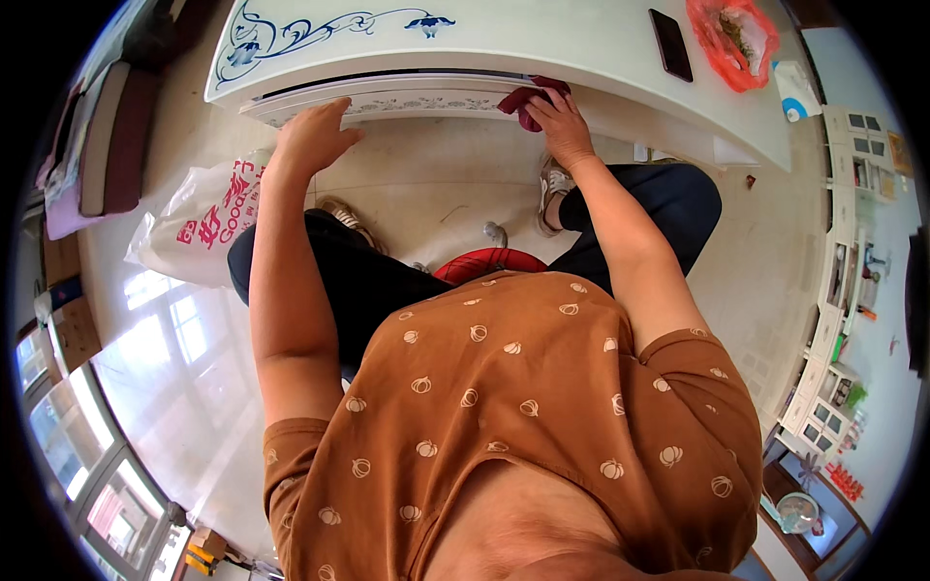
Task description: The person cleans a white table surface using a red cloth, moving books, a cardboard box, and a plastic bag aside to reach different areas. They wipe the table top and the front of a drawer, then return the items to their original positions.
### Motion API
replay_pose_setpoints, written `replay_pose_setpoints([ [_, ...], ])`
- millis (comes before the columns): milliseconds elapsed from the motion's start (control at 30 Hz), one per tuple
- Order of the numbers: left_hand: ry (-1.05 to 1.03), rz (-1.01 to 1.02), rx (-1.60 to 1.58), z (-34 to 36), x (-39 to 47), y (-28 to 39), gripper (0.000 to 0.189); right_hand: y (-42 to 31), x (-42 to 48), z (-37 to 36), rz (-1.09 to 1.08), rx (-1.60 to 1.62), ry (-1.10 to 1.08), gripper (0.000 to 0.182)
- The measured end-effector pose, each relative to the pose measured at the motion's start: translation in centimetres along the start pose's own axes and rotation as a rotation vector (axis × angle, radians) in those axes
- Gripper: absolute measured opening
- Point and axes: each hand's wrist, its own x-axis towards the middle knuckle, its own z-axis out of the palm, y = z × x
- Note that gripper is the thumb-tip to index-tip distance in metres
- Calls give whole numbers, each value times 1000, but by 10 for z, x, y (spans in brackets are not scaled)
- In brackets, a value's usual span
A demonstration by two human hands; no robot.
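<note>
A white table [523,33] with a blue floral scroll pattern stands before me. Its drawer [421,105], with a grey floral front, is pulled out slightly, leaving a dark gap along the top. My left hand [312,134] is at the left end of the drawer front, thumb spread apart, with nothing seen in it. At the right end of the drawer, my right hand [563,123] holds a dark red cloth [530,120] between its fingers. Part of the cloth lies against the drawer's upper edge. What is inside the drawer is hidden.
A black smartphone [670,45] and a red plastic bag [735,43] with plant matter lie on the tabletop, right. A white plastic bag [211,218] bearing writing stands on the floor by my left knee. A red seat [487,263] shows beneath me.
</note>
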Motion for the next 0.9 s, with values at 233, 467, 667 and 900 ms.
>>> replay_pose_setpoints([
  [233,-67,34,18,-6,-4,11,59,1,9,1,94,-92,-101,53],
  [467,-59,36,-11,2,-20,-5,59,-48,9,34,563,252,392,45],
  [667,-56,68,-73,6,-23,-10,47,-92,113,65,1210,729,524,43],
  [900,61,26,-140,-13,-20,-23,35,-214,232,116,1289,1743,641,42],
])
